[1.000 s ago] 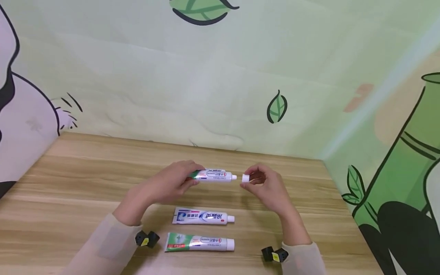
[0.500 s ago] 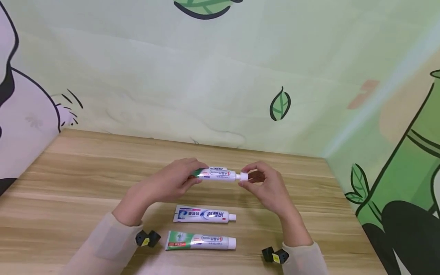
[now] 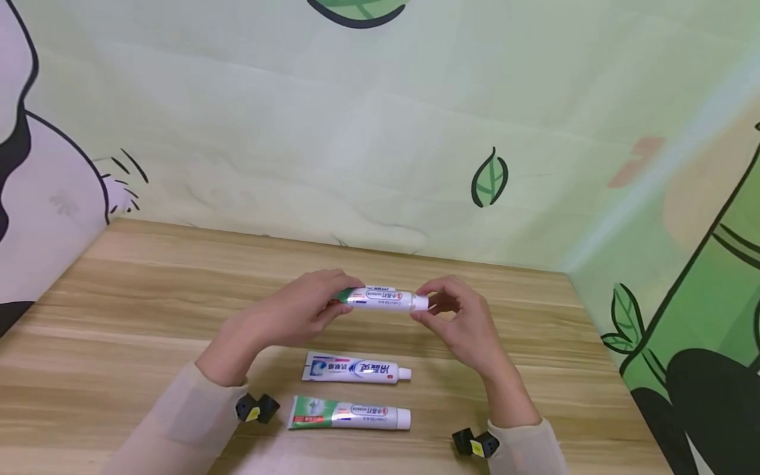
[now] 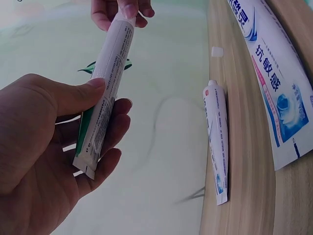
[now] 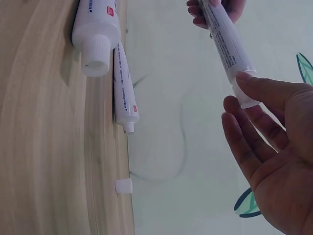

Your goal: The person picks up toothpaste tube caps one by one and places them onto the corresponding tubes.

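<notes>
My left hand (image 3: pixel 297 307) grips a green-and-white toothpaste tube (image 3: pixel 382 299) near its crimped end, thumb on one side and fingers on the other in the left wrist view. The tube is held level above the table, nozzle end to the right. My right hand (image 3: pixel 460 316) pinches the white cap (image 5: pixel 244 95) between thumb and fingers, over the tube's nozzle. The nozzle is hidden inside the cap. Nearer me on the table lie a blue-and-white toothpaste tube (image 3: pixel 356 368) and a second green-and-white tube (image 3: pixel 350 414), both with white caps on.
Behind the held tube, another blue-and-white tube (image 5: pixel 124 93) lies on the table with its nozzle bare. A loose white cap (image 5: pixel 123 186) stands on the table beyond that nozzle. A printed backdrop (image 3: pixel 297 132) rises at the table's (image 3: pixel 148 284) back edge.
The cap was apart from the tube's nozzle a second ago. My right hand has brought it leftward onto the nozzle, closing the gap. The left hand keeps its grip.
</notes>
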`<act>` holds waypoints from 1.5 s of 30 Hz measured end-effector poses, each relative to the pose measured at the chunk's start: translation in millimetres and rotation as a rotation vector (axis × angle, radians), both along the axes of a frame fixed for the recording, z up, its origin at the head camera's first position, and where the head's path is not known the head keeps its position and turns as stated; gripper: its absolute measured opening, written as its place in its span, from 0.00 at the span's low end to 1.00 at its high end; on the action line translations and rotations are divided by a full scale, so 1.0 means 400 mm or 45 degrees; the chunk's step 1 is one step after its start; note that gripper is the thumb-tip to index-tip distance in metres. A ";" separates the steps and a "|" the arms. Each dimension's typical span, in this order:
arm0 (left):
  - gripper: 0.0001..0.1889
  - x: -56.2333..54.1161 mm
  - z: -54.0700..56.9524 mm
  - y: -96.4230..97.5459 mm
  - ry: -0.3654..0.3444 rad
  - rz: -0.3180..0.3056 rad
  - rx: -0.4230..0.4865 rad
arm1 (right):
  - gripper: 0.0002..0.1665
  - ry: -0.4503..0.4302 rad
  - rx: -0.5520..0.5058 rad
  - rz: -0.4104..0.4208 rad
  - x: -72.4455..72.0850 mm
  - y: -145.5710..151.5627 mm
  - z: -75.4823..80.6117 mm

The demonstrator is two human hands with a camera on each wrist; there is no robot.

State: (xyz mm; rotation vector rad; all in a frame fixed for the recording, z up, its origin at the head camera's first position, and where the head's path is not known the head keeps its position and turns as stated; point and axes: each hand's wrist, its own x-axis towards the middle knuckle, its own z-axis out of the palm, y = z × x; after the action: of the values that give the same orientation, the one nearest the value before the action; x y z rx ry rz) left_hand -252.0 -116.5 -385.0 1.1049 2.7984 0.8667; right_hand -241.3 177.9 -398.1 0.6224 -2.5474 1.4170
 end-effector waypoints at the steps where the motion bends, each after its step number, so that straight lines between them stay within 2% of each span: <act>1: 0.19 0.000 0.001 0.001 0.001 -0.004 0.001 | 0.19 0.017 -0.004 0.005 0.001 0.000 0.000; 7: 0.19 0.001 0.010 0.002 0.026 -0.016 0.005 | 0.19 0.036 -0.020 -0.005 0.002 -0.002 0.002; 18: 0.19 0.003 0.013 -0.002 0.050 -0.002 -0.034 | 0.17 -0.058 -0.037 -0.017 0.004 0.001 0.004; 27: 0.19 0.000 0.008 -0.007 0.037 0.013 -0.033 | 0.20 -0.169 -0.056 -0.033 0.001 0.001 0.003; 32: 0.19 0.000 0.009 -0.008 0.061 0.000 -0.040 | 0.19 -0.174 -0.034 -0.054 0.000 0.004 0.003; 45: 0.20 0.005 0.012 -0.006 0.113 0.004 -0.057 | 0.16 -0.215 -0.063 0.049 0.005 0.010 0.016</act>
State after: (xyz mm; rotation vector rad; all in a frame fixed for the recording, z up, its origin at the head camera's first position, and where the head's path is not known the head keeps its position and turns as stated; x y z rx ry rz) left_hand -250.1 -118.8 -380.2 1.1613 2.8760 0.7696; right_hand -239.3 181.8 -391.6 0.5690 -2.6298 1.6042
